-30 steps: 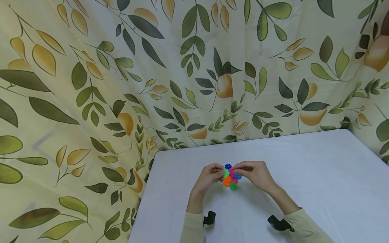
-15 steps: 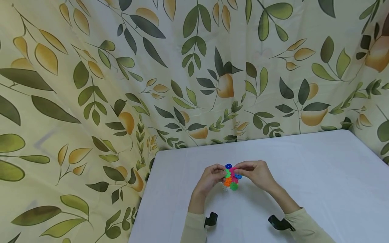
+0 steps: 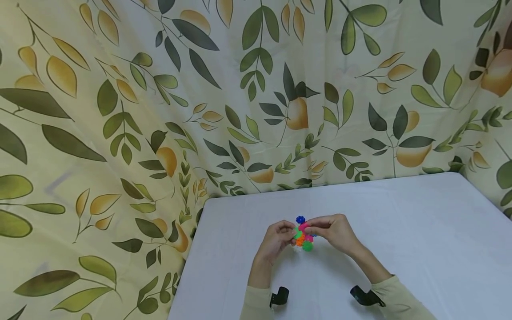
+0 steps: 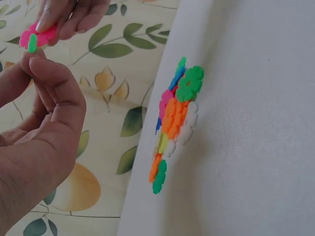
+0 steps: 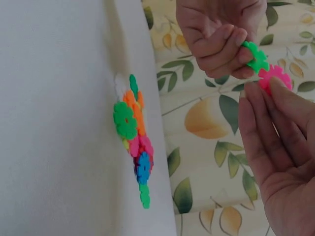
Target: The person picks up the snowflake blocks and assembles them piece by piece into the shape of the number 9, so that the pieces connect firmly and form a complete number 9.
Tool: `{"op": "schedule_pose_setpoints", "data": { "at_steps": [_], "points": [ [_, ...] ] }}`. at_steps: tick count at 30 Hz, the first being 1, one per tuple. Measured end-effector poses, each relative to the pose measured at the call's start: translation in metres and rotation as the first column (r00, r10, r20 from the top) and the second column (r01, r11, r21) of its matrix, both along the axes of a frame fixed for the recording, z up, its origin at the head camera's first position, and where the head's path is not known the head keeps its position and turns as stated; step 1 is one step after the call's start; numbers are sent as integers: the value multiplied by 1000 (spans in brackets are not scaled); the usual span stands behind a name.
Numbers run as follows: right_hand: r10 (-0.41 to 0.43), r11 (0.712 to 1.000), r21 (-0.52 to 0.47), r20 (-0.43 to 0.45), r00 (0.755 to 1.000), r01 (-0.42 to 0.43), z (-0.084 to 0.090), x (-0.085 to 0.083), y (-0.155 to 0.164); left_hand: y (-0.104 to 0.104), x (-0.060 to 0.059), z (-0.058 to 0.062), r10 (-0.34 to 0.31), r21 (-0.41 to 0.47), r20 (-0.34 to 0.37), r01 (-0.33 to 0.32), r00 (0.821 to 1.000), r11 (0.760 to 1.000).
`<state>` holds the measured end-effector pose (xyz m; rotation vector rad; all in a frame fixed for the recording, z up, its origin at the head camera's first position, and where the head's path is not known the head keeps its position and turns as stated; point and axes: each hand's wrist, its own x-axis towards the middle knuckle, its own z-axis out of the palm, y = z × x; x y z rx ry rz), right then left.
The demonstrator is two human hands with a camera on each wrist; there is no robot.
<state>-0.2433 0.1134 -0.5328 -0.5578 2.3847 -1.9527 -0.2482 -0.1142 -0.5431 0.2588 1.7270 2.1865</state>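
Leafy curtain (image 3: 160, 111) all round the back, cream with green leaves and yellow pears, and in front of it a plain white tabletop (image 3: 420, 231) that fills the lower right of the head view.

Both hands are up over the middle of the tabletop, close together. The left hand (image 3: 278, 240) pinches a small green snowflake piece (image 5: 256, 56), fingers (image 4: 54, 73) curled in tight on it. The right hand (image 3: 334, 231) pinches a pink snowflake piece (image 5: 274, 77) between thumb and fingertips, so those fingers (image 5: 290, 105) are clamped too. The two pieces touch edge to edge; in the left wrist view the green one shows as a thin sliver slotted against the pink disc. Can't tell if they're fully locked together.

Right under the hands, a pile of snowflake pieces (image 4: 174, 123) lies flat on the tabletop: orange, green, pink, blue, white and a yellowish one, all overlapping. The hands are lifted clear of it, not touching. One blue piece (image 3: 300, 219) shows at the far edge of the pile, just behind the fingertips.

Pale beige sleeves (image 3: 256, 306) on both arms, with a black wrist strap (image 3: 278, 297) on the left and another on the right.
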Motion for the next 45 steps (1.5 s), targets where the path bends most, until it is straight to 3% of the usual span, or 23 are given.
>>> {"op": "schedule_pose_setpoints", "data": {
  "at_steps": [5, 10, 16, 24, 30, 35, 37, 41, 45],
  "points": [
    [-18, 1000, 6, -4, 1000, 18, -1, 3, -4, -2, 2, -3, 10, 21, 19, -10, 1000, 1000],
    [24, 999, -28, -7, 1000, -24, -1, 3, -6, -3, 3, -5, 31, 37, 21, -32, 999, 999],
    [29, 1000, 5, -37, 999, -29, -2, 2, -6, -3, 5, -3, 41, 41, 40, -42, 998, 998],
    [35, 999, 16, -12, 999, -35, 2, 5, -7, -2, 10, -2, 63, 34, 60, -65, 996, 997],
    [42, 999, 10, -35, 999, -41, 0, 5, -11, -1, 14, -1, 93, 93, 67, -99, 993, 991],
    [33, 999, 29, -33, 999, -33, -3, 2, -6, 3, 13, -1, 68, 63, 37, -70, 997, 996],
    [24, 996, 83, -35, 999, -21, -7, 0, -4, 4, 13, -2, 53, 46, 28, -55, 998, 997],
    [5, 955, 295, -79, 997, 18, -20, -6, -4, 3, 13, -5, 71, 35, 35, -72, 997, 997],
    [12, 858, 510, -127, 992, 55, -33, -7, -9, 1, 13, -8, 92, 29, 45, -93, 995, 995]
  ]
}}
